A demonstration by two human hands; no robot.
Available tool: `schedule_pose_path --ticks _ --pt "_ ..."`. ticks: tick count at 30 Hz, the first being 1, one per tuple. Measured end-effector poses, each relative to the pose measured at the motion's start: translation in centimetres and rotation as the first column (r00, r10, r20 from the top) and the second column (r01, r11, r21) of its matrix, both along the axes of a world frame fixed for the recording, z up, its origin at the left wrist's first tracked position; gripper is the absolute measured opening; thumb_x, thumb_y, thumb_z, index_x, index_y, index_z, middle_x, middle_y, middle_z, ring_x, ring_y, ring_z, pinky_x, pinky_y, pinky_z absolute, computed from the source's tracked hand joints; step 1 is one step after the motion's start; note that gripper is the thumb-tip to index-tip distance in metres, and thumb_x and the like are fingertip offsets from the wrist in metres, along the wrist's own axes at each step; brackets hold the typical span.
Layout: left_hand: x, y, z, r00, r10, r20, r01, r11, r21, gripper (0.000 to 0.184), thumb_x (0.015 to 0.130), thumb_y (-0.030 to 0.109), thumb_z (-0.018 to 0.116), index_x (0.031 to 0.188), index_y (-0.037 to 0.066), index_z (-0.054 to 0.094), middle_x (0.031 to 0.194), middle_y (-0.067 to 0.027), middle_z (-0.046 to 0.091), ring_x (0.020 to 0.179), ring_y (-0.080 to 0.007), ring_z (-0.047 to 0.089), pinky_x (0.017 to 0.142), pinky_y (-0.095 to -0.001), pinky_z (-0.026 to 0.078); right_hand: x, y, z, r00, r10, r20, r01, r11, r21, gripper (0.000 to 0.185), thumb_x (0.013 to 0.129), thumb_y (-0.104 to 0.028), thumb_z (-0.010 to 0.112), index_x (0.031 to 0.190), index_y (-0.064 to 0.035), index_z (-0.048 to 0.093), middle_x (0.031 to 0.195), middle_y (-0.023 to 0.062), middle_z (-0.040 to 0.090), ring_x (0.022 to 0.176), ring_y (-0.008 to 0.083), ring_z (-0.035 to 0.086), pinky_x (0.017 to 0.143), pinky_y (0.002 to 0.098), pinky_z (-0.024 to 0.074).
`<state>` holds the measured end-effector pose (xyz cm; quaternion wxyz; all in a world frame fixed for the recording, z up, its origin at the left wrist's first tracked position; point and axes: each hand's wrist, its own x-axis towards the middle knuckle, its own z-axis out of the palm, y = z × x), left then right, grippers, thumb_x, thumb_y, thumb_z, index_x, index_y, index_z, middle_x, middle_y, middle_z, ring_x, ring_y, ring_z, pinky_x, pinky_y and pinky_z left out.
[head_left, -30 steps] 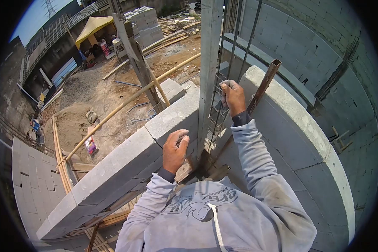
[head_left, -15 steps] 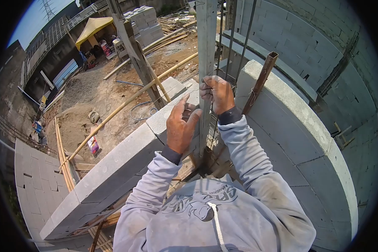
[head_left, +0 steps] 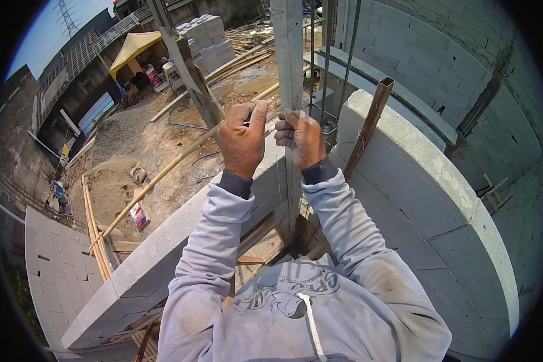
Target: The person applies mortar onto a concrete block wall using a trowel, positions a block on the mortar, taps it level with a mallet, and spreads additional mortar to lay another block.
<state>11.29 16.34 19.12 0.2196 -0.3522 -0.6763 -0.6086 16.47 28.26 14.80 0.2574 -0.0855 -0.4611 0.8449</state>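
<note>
My left hand point(head_left: 244, 139) is raised with its thumb and forefinger pinched together. Beside it, my right hand point(head_left: 301, 140) is closed, fingers curled and thumb pressed in, at the face of an upright grey board point(head_left: 288, 60). A thin strand point(head_left: 277, 158), faint against the background, shows by the hands; whether it is string or wire I cannot tell. It appears to be pinched in the fingers, though the ends are hard to see. Below the hands, pale block walls point(head_left: 181, 241) meet at a corner around the board.
A rusty square steel tube point(head_left: 371, 123) with thin wire round it leans at the right block wall point(head_left: 422, 163). Vertical reinforcing bars point(head_left: 350, 54) stand behind the board. A bamboo pole point(head_left: 163, 175) slants across at left, near a wooden post point(head_left: 190, 72). Stacked blocks point(head_left: 208, 42) stand farther back.
My left hand has risen and gone from loosely spread fingers to a pinch. My right hand has dropped slightly and shifted left, staying closed near the board. The view has shifted slightly.
</note>
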Motion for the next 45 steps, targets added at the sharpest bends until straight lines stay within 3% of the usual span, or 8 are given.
schedule_pose_path --ticks 16,22,26,30,31,38,42,45 --pt "-14.2 3.5 -1.3 0.907 0.011 0.422 0.12 0.952 -0.281 0.029 0.08 0.029 0.061 0.075 0.002 0.069 0.061 -0.0092 0.062 0.058 -0.0169 0.058 0.059 -0.0316 0.045 3.7 7.0 -2.1 0.909 -0.347 0.23 0.223 0.873 0.434 0.018 0.089 -0.016 0.053 0.091 0.0015 0.06 0.074 0.0047 0.06 0.062 0.0108 0.057 0.054 0.0246 0.0472" --pt "-16.6 7.8 -2.4 0.856 -0.045 0.515 0.265 0.894 -0.36 0.022 0.083 0.021 0.06 0.077 0.001 0.067 0.062 -0.0061 0.06 0.054 -0.014 0.053 0.052 -0.0294 0.04 -0.7 7.8 1.2 0.834 -0.517 -0.193 0.464 0.469 0.751 0.017 0.089 -0.014 0.053 0.091 0.0005 0.061 0.075 0.0111 0.063 0.07 0.0194 0.061 0.067 0.0316 0.0472" --pt "-15.5 9.0 -1.4 0.702 -0.15 0.696 0.468 0.834 -0.292 0.013 0.086 0.011 0.057 0.078 0.001 0.062 0.065 -0.0036 0.055 0.054 -0.011 0.049 0.047 -0.0229 0.036 -4.2 9.9 4.0 0.915 -0.354 -0.193 0.367 0.535 0.761 0.021 0.088 -0.015 0.052 0.094 0.0006 0.063 0.077 0.0127 0.065 0.072 0.0218 0.061 0.069 0.0328 0.0474" --pt "-15.8 8.6 -0.3 0.569 -0.209 0.795 0.568 0.8 -0.196 0.014 0.084 0.013 0.059 0.08 0.001 0.063 0.069 -0.0057 0.059 0.057 -0.0121 0.053 0.048 -0.0227 0.039 -5.3 10.5 5.0 0.983 -0.124 0.137 -0.024 0.649 0.76 0.026 0.085 -0.018 0.049 0.096 -0.0003 0.065 0.075 0.0094 0.064 0.068 0.0173 0.06 0.063 0.0299 0.0468" --pt "-16.0 8.3 0.0 0.52 -0.229 0.823 0.596 0.787 -0.158 0.014 0.084 0.014 0.06 0.081 0.0 0.064 0.071 -0.0065 0.061 0.059 -0.0126 0.054 0.049 -0.0227 0.04 -6.5 11.3 4.0 0.969 -0.227 0.094 0.005 0.398 0.917 0.028 0.085 -0.02 0.049 0.097 -0.0006 0.065 0.072 0.0041 0.062 0.063 0.0118 0.056 0.058 0.0263 0.0447" --pt "-17.9 8.6 -1.1 0.566 -0.122 0.815 0.678 0.631 -0.376 0.023 0.082 0.023 0.06 0.091 0.004 0.07 0.086 -0.0073 0.068 0.07 -0.0145 0.06 0.062 -0.0266 0.045 -7.9 11.8 1.7 0.862 0.443 0.247 -0.506 0.788 0.351 0.035 0.09 -0.027 0.054 0.114 -0.0024 0.058 0.099 0.0104 0.065 0.088 0.0174 0.063 0.077 0.0297 0.0492" --pt "-16.3 8.3 1.0 0.651 -0.122 0.749 0.597 0.692 -0.406 0.02 0.08 0.021 0.066 0.078 0.002 0.07 0.077 -0.0073 0.067 0.065 -0.0127 0.061 0.056 -0.026 0.047 -7.7 11.5 1.1 0.841 0.511 0.178 -0.532 0.725 0.437 0.04 0.091 -0.041 0.049 0.108 -0.0072 0.061 0.097 0.0056 0.065 0.081 0.0152 0.062 0.071 0.0312 0.0495" --pt "-16.7 8.3 0.9 0.686 -0.109 0.72 0.593 0.657 -0.465 0.022 0.08 0.022 0.067 0.084 0.001 0.071 0.082 -0.0093 0.068 0.071 -0.0153 0.064 0.061 -0.0284 0.05 -8.1 11.7 0.4 0.848 0.519 0.102 -0.478 0.67 0.568 0.037 0.089 -0.029 0.055 0.113 -0.0008 0.06 0.1 0.0124 0.065 0.093 0.0206 0.062 0.08 0.0312 0.0492"
